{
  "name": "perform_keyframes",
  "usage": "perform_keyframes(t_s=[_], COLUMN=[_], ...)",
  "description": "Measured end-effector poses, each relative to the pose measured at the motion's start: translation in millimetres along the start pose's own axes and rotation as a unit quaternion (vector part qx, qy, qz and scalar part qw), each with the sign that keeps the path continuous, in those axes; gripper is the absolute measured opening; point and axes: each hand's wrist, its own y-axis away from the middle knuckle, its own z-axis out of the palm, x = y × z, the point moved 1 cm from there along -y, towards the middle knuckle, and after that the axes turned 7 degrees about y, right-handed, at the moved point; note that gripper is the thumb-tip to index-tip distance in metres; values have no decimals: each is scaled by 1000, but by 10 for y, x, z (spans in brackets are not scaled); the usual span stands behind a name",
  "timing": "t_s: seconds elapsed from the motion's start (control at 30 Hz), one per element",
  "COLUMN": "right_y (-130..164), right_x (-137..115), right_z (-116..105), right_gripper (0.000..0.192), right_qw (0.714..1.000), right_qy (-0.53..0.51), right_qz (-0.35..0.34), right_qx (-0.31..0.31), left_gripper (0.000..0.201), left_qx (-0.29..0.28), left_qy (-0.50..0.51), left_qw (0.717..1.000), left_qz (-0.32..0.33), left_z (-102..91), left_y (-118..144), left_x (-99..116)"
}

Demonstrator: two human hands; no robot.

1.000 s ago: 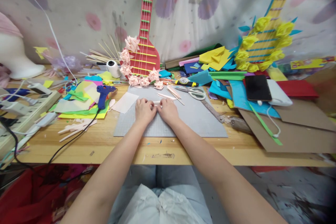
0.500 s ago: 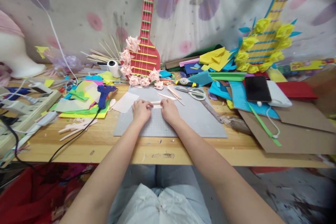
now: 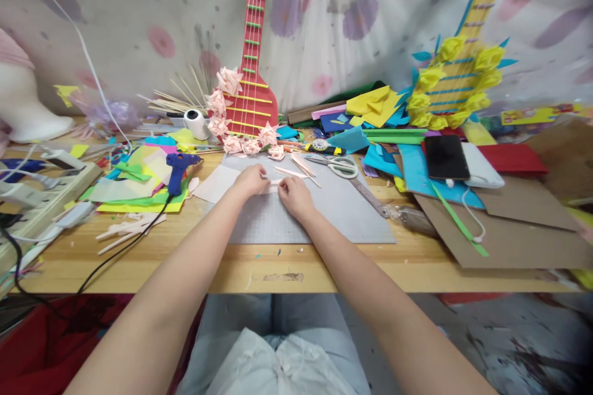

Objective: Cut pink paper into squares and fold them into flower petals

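Over the grey cutting mat (image 3: 333,216), my left hand (image 3: 251,181) and my right hand (image 3: 294,195) sit close together. A narrow pale pink paper strip (image 3: 274,188) runs between them, its ends pinched in closed fingers. The fingers hide part of the strip. Beyond my right hand lie some loose pale strips (image 3: 303,164) and a pair of scissors (image 3: 341,166) with light grips. A pale pink paper sheet (image 3: 217,183) lies left of my left hand, partly under my wrist.
A blue glue gun (image 3: 178,173) rests on coloured paper at left, its cable crossing the table. Behind the mat stands a red paper lute (image 3: 254,102) with pink flowers. A metal ruler (image 3: 369,196), a phone (image 3: 446,157) and brown cardboard (image 3: 504,241) lie to the right.
My left hand has turned and shifted slightly outward and up, its forearm swinging left. My right hand's fingers have curled more around the strip. The whole view has moved a little.
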Motion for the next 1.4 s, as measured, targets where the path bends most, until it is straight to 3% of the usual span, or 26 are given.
perform_keyframes(t_s=[0.17, 0.3, 0.43, 0.53, 0.67, 0.9, 1.13, 1.4], right_y=[-6, -7, 5, 8, -6, -14, -14, -26], right_x=[27, 31, 26, 24, 34, 27, 37, 63], right_z=[29, 32, -2, -31, -39, -50, -53, -39], right_gripper=[11, 13, 28, 35, 30, 14, 11, 14], right_qw=[1000, 1000, 998, 998, 997, 997, 997, 997], right_qy=[-12, -28, -41, -30, -14, 12, 14, 9], right_qz=[-11, -4, 14, -16, -55, -67, -76, -72], right_qx=[9, 12, 40, 56, 55, 33, 12, 1], left_gripper=[42, 36, 22, 20, 25, 24, 18, 13], left_qx=[-71, -74, -23, 6, 19, 39, 54, 66], left_qy=[-65, -54, -60, -75, -89, -54, -13, -28], left_qw=[995, 996, 991, 975, 959, 960, 960, 970], left_qz=[-9, 13, 119, 210, 267, 271, 274, 233], left_z=[-59, -66, -38, 7, 60, 99, 45, 30], left_y=[-89, -45, 78, 176, 266, 330, 429, 416], left_x=[67, 75, 78, 60, 7, -128, -268, -241])
